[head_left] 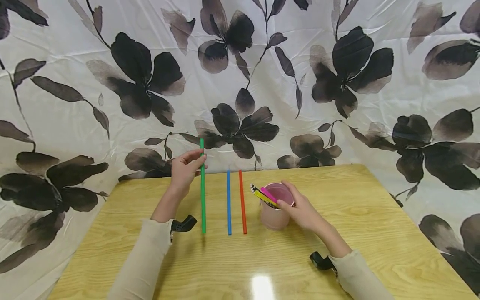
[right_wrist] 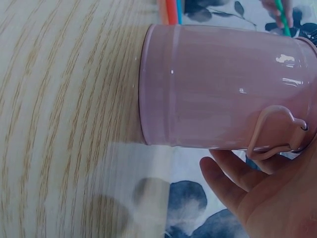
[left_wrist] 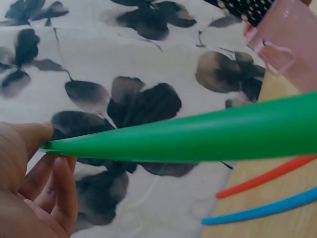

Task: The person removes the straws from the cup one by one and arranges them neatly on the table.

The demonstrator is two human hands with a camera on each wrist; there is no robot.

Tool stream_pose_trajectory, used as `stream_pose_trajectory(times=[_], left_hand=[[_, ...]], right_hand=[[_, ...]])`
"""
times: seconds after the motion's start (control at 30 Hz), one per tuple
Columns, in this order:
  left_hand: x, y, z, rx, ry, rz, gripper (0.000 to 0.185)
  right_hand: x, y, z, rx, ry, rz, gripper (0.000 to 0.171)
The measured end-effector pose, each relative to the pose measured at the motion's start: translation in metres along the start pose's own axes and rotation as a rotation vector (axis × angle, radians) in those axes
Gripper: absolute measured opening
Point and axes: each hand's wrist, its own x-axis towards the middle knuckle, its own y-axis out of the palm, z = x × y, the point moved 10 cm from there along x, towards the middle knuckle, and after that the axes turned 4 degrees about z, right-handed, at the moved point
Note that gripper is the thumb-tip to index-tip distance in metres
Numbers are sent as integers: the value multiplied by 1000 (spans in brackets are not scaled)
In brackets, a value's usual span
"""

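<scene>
On my feed the left hand pinches the green stick between thumb and fingers near its far end; a short piece pokes out beyond the pinch, and the long part runs from the grip back toward the near side. I read that stick as lifted off the table.

To the right of that grip, the blue stick lies on the table, with the red stick just beyond it, roughly parallel and not touching.

My right hand grips the cup at its rim, thumb on the near side and a finger across the far side. I can't tell whether the cup's base touches the table. A wire handle sits on the cup's side, close by the right fingers. Left of that thumb, a yellow stick, a pink stick and black dotted sticks lean out over the rim.

Beyond both grips hangs a flowered cloth.
</scene>
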Motion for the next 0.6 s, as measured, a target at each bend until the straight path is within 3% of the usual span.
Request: stream_pose_trajectory(times=[0.27,0.6], left_hand=[[2,6,38,152,-75,69,33],[5,9,85,131,-153,101,32]], right_hand=[[0,1,0,8,4,7,68],[0,0,1,7,5,7,69]])
